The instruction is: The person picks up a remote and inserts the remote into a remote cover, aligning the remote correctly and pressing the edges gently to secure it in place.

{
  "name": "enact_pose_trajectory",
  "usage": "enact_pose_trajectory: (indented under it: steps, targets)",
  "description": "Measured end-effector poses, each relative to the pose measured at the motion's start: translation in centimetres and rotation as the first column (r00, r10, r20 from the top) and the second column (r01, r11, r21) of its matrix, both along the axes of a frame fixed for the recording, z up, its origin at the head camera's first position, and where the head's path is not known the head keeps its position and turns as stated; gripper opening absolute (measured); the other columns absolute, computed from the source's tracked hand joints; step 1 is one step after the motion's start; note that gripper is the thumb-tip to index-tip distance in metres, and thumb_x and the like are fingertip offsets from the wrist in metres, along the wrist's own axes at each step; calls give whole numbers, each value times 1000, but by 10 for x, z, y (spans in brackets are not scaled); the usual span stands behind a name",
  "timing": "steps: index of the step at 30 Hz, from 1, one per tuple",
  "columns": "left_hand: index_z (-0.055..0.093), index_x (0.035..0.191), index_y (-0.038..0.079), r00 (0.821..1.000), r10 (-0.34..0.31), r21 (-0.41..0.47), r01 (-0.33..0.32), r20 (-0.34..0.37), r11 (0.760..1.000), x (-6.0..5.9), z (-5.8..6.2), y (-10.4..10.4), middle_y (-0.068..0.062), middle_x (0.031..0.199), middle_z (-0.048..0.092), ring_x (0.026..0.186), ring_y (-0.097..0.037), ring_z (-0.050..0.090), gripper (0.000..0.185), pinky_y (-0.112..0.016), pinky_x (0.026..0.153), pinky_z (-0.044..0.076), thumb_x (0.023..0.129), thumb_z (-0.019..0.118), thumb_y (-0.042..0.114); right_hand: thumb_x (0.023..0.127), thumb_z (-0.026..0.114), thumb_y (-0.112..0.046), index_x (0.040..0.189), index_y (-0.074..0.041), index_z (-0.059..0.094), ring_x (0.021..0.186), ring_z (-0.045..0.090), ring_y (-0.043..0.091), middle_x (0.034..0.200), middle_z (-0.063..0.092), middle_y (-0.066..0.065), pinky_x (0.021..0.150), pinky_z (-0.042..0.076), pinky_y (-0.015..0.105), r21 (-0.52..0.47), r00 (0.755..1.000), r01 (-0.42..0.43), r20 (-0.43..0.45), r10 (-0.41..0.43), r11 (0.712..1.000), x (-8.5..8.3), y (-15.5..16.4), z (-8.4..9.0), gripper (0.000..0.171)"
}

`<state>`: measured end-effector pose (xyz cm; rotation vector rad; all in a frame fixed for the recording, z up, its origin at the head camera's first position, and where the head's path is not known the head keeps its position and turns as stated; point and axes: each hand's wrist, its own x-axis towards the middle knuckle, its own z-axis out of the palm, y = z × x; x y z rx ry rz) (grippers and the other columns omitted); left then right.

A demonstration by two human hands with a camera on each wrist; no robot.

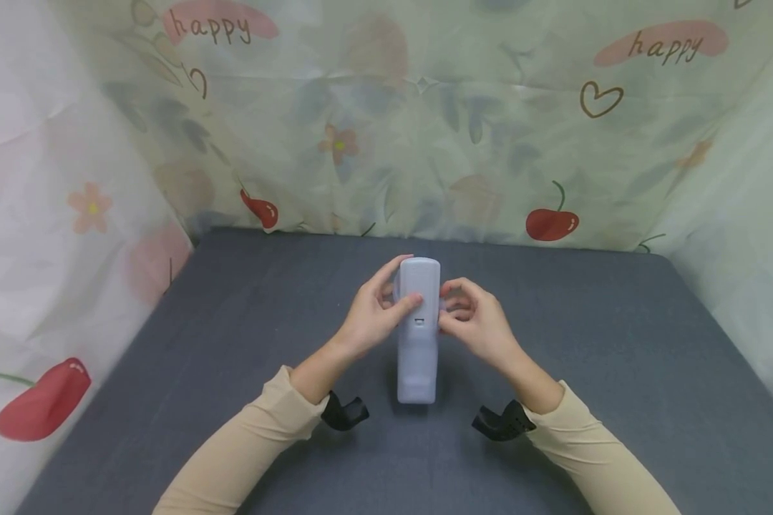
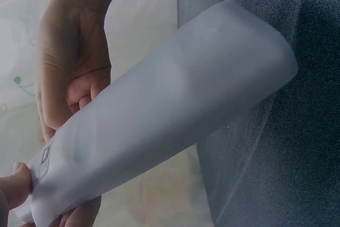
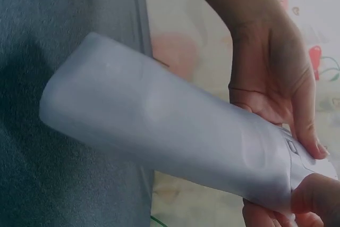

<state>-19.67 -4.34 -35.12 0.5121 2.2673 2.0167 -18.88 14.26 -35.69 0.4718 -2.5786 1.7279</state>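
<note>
A long pale grey-blue device (image 1: 417, 343), like a remote in a soft cover, is held upright over the dark grey table (image 1: 618, 343), back side towards me. My left hand (image 1: 386, 304) grips its upper part from the left, thumb laid across the back beside a small latch (image 1: 419, 321). My right hand (image 1: 457, 311) pinches the right edge at the same height. The left wrist view shows the device (image 2: 159, 115) with my left thumb (image 2: 13, 184) at its end. The right wrist view shows the device (image 3: 170, 131) and my right thumb (image 3: 313, 195) near the latch.
A pale cloth backdrop (image 1: 425, 129) printed with cherries, flowers and "happy" closes the table on three sides. Black wrist mounts (image 1: 344, 413) (image 1: 502, 422) sit under both beige sleeves. The table's left edge runs along the side cloth (image 1: 71, 272).
</note>
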Motion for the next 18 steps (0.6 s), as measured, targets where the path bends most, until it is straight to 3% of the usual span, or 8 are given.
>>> enact_pose_trajectory:
  steps: [8, 13, 18]
  targets:
    - [31, 146, 14, 999, -9, -20, 9, -41, 1000, 1, -1, 0, -25, 125, 57, 101, -37, 65, 62, -41, 76, 56, 91, 59, 11, 83, 62, 0, 109, 3, 61, 78, 69, 26, 92, 69, 22, 66, 57, 28, 112, 993, 80, -93, -69, 991, 0, -3, -1, 27]
    - [30, 146, 17, 999, -8, -53, 6, -41, 999, 2, 0, 0, -24, 128, 55, 102, -35, 64, 63, -40, 76, 56, 91, 59, 12, 81, 61, 2, 104, 2, 60, 74, 68, 22, 86, 70, 18, 65, 56, 26, 147, 980, 98, -188, -69, 984, -1, -3, -4, 23]
    - [31, 146, 21, 1000, 12, -77, -14, -25, 997, 1, -1, 2, -22, 128, 56, 101, -34, 65, 62, -39, 75, 56, 91, 60, 13, 82, 56, 5, 103, 2, 56, 71, 67, 22, 85, 67, 18, 61, 55, 24, 140, 976, 85, -211, -54, 987, -2, -4, -7, 21]
